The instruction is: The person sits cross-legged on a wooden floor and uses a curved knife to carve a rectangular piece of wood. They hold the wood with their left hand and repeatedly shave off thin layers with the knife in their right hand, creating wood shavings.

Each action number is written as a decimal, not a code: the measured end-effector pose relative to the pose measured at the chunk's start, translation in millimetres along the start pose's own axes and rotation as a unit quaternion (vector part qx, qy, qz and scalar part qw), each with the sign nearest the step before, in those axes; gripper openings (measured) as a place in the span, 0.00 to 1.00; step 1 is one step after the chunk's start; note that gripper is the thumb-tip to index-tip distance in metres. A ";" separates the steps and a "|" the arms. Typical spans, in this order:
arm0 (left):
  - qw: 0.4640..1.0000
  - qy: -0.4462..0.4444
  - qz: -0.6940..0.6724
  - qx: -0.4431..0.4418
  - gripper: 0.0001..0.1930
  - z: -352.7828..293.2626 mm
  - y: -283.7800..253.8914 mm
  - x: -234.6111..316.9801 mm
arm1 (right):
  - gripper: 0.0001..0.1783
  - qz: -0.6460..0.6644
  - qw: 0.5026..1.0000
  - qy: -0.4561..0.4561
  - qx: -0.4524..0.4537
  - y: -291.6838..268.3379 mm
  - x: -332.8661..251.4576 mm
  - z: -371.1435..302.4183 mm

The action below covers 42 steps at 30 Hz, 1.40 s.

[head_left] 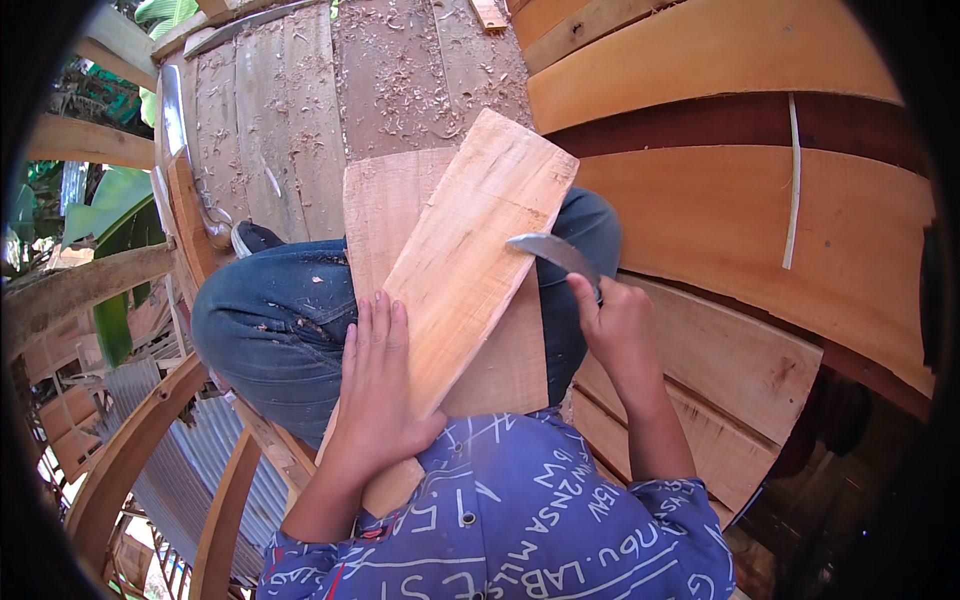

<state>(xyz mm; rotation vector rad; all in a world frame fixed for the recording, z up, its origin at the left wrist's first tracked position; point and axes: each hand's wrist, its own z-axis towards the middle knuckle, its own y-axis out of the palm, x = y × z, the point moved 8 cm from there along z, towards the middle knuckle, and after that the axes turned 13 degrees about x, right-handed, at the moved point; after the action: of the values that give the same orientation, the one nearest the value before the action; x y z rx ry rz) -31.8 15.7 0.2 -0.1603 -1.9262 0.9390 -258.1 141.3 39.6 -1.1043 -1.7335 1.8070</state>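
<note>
A thick pale wooden board (490, 205) lies slantwise across my lap, its far end pointing up and to the right. Beneath it a wider, thinner plank (390, 190) rests over my crossed legs. My left hand (378, 375) lies on the left edge of the upper board near its close end, fingers stretched out. In my right hand (617, 318) is a knife with a curved metal blade (550, 250), its handle hidden in the closed fingers. The blade's tip is at the right edge of the upper board.
Wood shavings (420, 90) litter the plank floor (265, 110) ahead. Wide orange-brown boards (700, 200) line the right, with a paler panel (720, 380) nearer me. Curved wooden rails (130, 440) and corrugated metal sheets (215, 450) are at the left, beside green leaves (120, 210).
</note>
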 end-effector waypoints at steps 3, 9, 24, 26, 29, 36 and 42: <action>1.000 0.010 -0.005 -0.008 0.60 4.6 -0.9 3.6 | 0.35 -0.024 0.999 -0.026 -0.002 -3.2 -7.3 -11.5; 1.000 -0.014 0.000 -0.009 0.60 0.7 2.0 -0.5 | 0.33 -0.018 1.000 0.008 -0.006 5.7 -1.1 -2.9; 1.000 0.012 0.022 0.014 0.60 2.2 2.5 3.3 | 0.35 -0.037 0.999 -0.024 0.006 7.2 0.9 6.2; 1.000 0.018 0.007 0.007 0.60 4.1 1.9 3.5 | 0.35 -0.035 0.995 -0.090 -0.029 10.2 -25.1 -16.5; 1.000 0.016 0.007 0.004 0.60 3.4 1.0 2.4 | 0.36 -0.017 0.995 -0.081 -0.061 13.1 -27.2 -21.2; 1.000 0.014 0.010 -0.014 0.60 3.5 2.1 2.1 | 0.34 -0.040 0.990 -0.123 -0.061 15.0 -31.2 -23.9; 1.000 0.022 0.003 -0.012 0.59 8.6 1.7 5.8 | 0.32 -0.024 0.991 -0.127 -0.045 14.2 -30.4 -21.5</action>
<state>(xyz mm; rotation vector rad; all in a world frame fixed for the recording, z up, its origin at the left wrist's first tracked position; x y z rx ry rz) -42.3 14.9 0.9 -0.1996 -1.8983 0.9102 -220.0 130.2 35.7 -0.8881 -1.9848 1.9274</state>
